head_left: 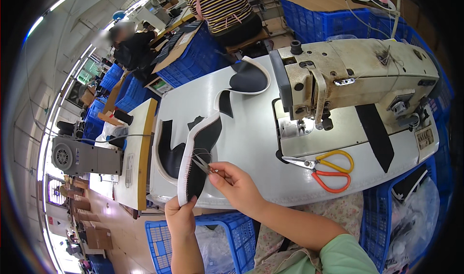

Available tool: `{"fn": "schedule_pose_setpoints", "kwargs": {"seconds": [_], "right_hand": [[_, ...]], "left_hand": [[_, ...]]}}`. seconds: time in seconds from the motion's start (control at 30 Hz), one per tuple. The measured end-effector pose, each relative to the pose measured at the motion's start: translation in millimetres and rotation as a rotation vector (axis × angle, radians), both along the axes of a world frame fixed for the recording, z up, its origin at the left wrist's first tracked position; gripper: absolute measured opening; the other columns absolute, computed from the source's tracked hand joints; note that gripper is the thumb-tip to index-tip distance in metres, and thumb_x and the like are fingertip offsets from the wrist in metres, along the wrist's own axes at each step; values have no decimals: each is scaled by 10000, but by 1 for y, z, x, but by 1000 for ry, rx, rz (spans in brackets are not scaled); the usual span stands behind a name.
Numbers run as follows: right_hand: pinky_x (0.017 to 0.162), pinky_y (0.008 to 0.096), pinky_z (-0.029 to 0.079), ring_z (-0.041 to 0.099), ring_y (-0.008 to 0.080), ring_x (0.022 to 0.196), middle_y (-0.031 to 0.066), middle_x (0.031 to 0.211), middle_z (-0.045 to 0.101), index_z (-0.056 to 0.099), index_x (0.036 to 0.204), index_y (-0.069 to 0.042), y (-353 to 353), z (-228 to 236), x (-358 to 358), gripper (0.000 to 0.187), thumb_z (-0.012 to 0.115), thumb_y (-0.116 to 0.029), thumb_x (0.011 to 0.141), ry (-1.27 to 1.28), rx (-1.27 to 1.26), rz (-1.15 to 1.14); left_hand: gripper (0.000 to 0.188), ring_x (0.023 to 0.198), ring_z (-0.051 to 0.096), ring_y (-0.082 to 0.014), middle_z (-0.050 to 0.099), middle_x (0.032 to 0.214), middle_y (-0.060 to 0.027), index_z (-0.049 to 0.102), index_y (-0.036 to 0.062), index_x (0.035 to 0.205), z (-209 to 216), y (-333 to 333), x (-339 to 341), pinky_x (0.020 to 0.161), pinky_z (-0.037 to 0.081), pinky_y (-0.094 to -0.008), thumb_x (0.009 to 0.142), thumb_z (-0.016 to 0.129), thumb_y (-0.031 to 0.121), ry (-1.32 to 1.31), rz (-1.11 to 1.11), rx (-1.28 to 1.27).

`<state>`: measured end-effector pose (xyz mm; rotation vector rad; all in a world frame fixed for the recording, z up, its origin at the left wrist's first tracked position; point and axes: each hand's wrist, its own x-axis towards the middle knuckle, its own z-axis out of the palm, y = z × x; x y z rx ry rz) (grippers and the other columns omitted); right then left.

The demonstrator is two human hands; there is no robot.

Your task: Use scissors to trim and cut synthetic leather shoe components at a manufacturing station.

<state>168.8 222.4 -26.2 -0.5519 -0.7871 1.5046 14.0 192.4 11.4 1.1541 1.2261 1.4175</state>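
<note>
My left hand (181, 215) grips the lower end of a black fabric piece with a white stitched edging (203, 141), holding it raised over the white sewing table (249, 165). My right hand (237, 184) is closed on small metal thread snips (202, 164), whose pointed blades reach loose threads beside the edging. A chain of similar black pieces with white borders runs away across the table, including a curved one (249, 76). Another edged black piece (169, 153) lies to the left of the held one.
Right of my hands lie scissors (314, 170) with one yellow and one red-orange handle. A sewing machine (357, 71) stands at the right, with a black strip (374, 136) across its bed. Blue crates (237, 240) flank my lap. Two people sit or stand farther off.
</note>
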Motion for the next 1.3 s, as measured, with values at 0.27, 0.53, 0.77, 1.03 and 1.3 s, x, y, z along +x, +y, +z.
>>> {"fn": "schedule_pose_setpoints", "kwargs": {"seconds": [0.27, 0.53, 0.77, 1.03, 1.3], "right_hand": [[690, 180, 425, 501, 41, 774, 5, 901, 561, 533, 1125, 31, 7, 1, 10, 292, 569, -141, 892, -81, 9, 39], [670, 194, 449, 548, 64, 766, 36, 872, 601, 552, 1094, 43, 6, 5, 14, 328, 612, -186, 867, -113, 40, -51], [682, 195, 453, 554, 65, 774, 39, 870, 607, 557, 1089, 45, 8, 10, 22, 325, 616, -182, 863, -160, 20, 20], [653, 192, 438, 535, 56, 742, 24, 855, 603, 563, 1094, 40, 15, 16, 28, 315, 604, -180, 872, -165, 82, 74], [632, 181, 424, 516, 38, 712, -2, 813, 601, 601, 1061, 28, 20, 11, 25, 283, 616, -175, 863, -159, 76, 56]], "left_hand": [[161, 822, 581, -117, 655, 880, -72, 660, -56, 865, 2, -1, 0, 784, 413, -249, 717, 613, -99, 44, 5, -8], [168, 813, 583, -118, 656, 870, -71, 662, -56, 867, 2, -1, 1, 786, 415, -251, 715, 611, -102, 47, 19, 1], [169, 823, 587, -126, 657, 879, -82, 662, -56, 874, 2, -1, 1, 798, 414, -255, 721, 605, -100, 63, 8, 8], [166, 828, 586, -126, 656, 886, -81, 662, -57, 875, 2, -1, -1, 799, 412, -254, 723, 609, -95, 75, -6, -6], [169, 822, 582, -125, 654, 879, -77, 661, -59, 875, 3, -2, 4, 794, 412, -254, 720, 605, -98, 75, 10, -26]]}}
